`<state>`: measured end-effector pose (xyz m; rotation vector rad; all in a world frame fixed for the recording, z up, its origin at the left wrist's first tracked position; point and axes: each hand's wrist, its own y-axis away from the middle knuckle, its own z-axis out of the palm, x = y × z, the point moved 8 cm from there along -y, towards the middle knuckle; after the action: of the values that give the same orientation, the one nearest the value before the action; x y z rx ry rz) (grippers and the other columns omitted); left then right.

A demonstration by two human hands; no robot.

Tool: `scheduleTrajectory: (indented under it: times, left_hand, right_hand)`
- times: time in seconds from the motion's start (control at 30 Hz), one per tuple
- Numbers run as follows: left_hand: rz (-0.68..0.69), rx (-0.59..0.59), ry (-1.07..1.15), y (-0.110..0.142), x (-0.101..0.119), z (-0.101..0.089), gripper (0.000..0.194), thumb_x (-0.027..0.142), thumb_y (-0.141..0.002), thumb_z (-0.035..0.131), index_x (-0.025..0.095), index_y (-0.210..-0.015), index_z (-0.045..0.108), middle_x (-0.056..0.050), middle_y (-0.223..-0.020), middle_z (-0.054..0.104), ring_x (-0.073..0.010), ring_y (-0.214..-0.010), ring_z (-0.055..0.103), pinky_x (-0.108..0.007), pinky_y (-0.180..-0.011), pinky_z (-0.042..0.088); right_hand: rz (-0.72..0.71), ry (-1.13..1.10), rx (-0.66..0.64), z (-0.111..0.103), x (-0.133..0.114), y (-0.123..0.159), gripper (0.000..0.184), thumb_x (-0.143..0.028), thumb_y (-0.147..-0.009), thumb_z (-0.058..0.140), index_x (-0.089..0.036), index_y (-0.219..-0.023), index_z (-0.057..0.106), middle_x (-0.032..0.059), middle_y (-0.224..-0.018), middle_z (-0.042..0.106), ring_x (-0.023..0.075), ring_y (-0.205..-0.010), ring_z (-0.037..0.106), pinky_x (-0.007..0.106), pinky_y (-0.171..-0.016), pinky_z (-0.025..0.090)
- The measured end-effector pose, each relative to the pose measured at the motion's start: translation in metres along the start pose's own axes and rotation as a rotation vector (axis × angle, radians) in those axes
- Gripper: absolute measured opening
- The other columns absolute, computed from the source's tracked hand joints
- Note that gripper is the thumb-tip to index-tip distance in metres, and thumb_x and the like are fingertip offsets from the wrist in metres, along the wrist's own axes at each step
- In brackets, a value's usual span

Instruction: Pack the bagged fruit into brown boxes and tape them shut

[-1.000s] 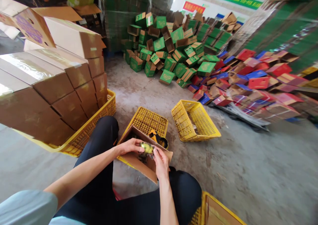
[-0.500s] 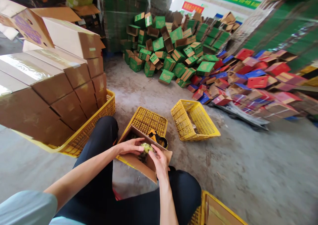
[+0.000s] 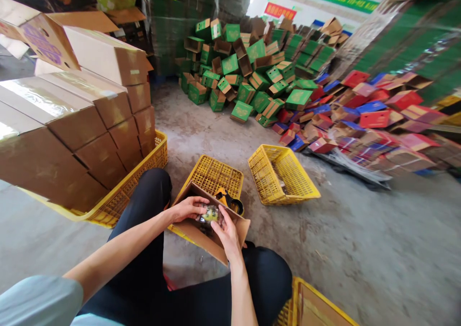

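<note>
Between my two hands is a green-yellow fruit (image 3: 211, 214) in shiny clear plastic. My left hand (image 3: 190, 208) grips its left side, thumb and fingers closed on the wrap. From the right, my right hand (image 3: 227, 234) holds the other side with fingertips and thumb. Both hands are over an open cardboard box (image 3: 207, 243) between my knees; what lies inside it is dark and mostly hidden. The box rests tilted on a yellow plastic crate (image 3: 216, 173). Behind the box's far wall sits an orange and black tape dispenser (image 3: 224, 198).
Stacked cardboard boxes (image 3: 86, 119) fill a long yellow crate (image 3: 104, 208) on my left. A yellow basket (image 3: 261, 179) stands ahead to the right, another crate (image 3: 296, 299) by my right knee. Piles of green boxes (image 3: 241, 111) and red-blue boxes (image 3: 374, 119) lie beyond.
Clear plastic now shows around the fruit, where its bare-looking green skin showed before. The fruit and my fingers have shifted slightly left; the surroundings are unchanged.
</note>
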<state>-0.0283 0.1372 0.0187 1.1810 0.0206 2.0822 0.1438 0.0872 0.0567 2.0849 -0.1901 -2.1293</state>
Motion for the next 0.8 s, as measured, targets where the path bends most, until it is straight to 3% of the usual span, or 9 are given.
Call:
scheduleTrajectory:
  times: [0.13,0.23,0.37,0.47,0.53,0.6,0.7,0.8]
  left_hand:
    - [0.021,-0.021,-0.056,0.001,0.001,0.003,0.078,0.026,-0.062,0.098,0.021,-0.133,0.066,-0.009,-0.11,0.071,-0.0201,-0.092,0.069,-0.031,-0.079,0.052]
    - [0.026,-0.017,-0.1,0.0,-0.002,0.001,0.08,0.027,-0.063,0.096,0.021,-0.137,0.065,-0.009,-0.113,0.072,-0.0202,-0.095,0.069,-0.028,-0.078,0.05]
    - [-0.009,0.114,-0.134,-0.002,-0.005,-0.014,0.071,0.037,-0.067,0.093,0.02,-0.131,0.068,-0.012,-0.125,0.071,-0.0227,-0.105,0.069,-0.03,-0.084,0.05]
    - [-0.01,0.221,-0.162,-0.002,-0.004,-0.025,0.069,0.04,-0.067,0.092,0.018,-0.129,0.068,-0.014,-0.126,0.071,-0.0237,-0.106,0.069,-0.033,-0.088,0.051]
    - [-0.011,0.256,-0.172,-0.001,-0.003,-0.029,0.068,0.04,-0.067,0.091,0.016,-0.127,0.068,-0.014,-0.123,0.072,-0.0237,-0.104,0.07,-0.034,-0.087,0.052]
    - [-0.014,0.274,-0.182,-0.001,-0.003,-0.03,0.066,0.039,-0.068,0.09,0.015,-0.125,0.068,-0.014,-0.121,0.073,-0.0232,-0.102,0.07,-0.033,-0.085,0.052]
    - [-0.015,0.288,-0.185,-0.001,-0.003,-0.03,0.063,0.039,-0.069,0.089,0.015,-0.123,0.068,-0.013,-0.119,0.073,-0.0218,-0.099,0.069,-0.031,-0.083,0.052]
    - [-0.01,0.288,-0.166,-0.001,-0.003,-0.031,0.06,0.039,-0.07,0.089,0.014,-0.121,0.068,-0.013,-0.118,0.073,-0.0208,-0.097,0.069,-0.032,-0.083,0.052]
  right_hand:
    - [0.032,-0.032,0.089,-0.009,0.014,-0.004,0.077,-0.051,-0.07,0.089,-0.027,-0.139,0.066,0.0106,-0.145,0.064,0.0344,-0.134,0.06,0.05,-0.11,0.052]
    - [0.044,-0.014,0.127,-0.016,0.024,-0.007,0.073,-0.053,-0.069,0.087,-0.023,-0.133,0.069,0.0125,-0.128,0.074,0.035,-0.12,0.069,0.049,-0.099,0.059]
    - [-0.03,0.1,0.244,-0.036,0.023,-0.01,0.055,-0.053,-0.073,0.081,-0.019,-0.116,0.074,0.0119,-0.108,0.078,0.0309,-0.101,0.074,0.046,-0.095,0.058]
    - [-0.079,0.401,0.367,-0.047,0.015,-0.006,0.038,-0.049,-0.083,0.066,-0.021,-0.107,0.074,0.0111,-0.103,0.078,0.0291,-0.095,0.074,0.044,-0.093,0.057]
    - [-0.05,0.704,0.324,-0.038,0.016,-0.005,0.028,-0.036,-0.088,0.058,-0.023,-0.104,0.075,0.0111,-0.107,0.078,0.0291,-0.101,0.073,0.043,-0.098,0.053]
    - [0.009,0.924,0.22,-0.023,0.025,-0.006,0.019,-0.024,-0.083,0.06,-0.024,-0.091,0.077,0.0117,-0.101,0.079,0.0304,-0.105,0.072,0.044,-0.106,0.046]
    - [0.088,1.004,0.116,-0.006,0.04,-0.007,0.012,-0.015,-0.075,0.068,-0.023,-0.067,0.073,0.0134,-0.08,0.078,0.0338,-0.099,0.074,0.048,-0.109,0.042]
    - [0.11,1.008,0.061,0.001,0.048,-0.014,0.013,-0.019,-0.082,0.066,-0.022,-0.079,0.078,0.0167,-0.096,0.079,0.0344,-0.105,0.073,0.047,-0.105,0.046]
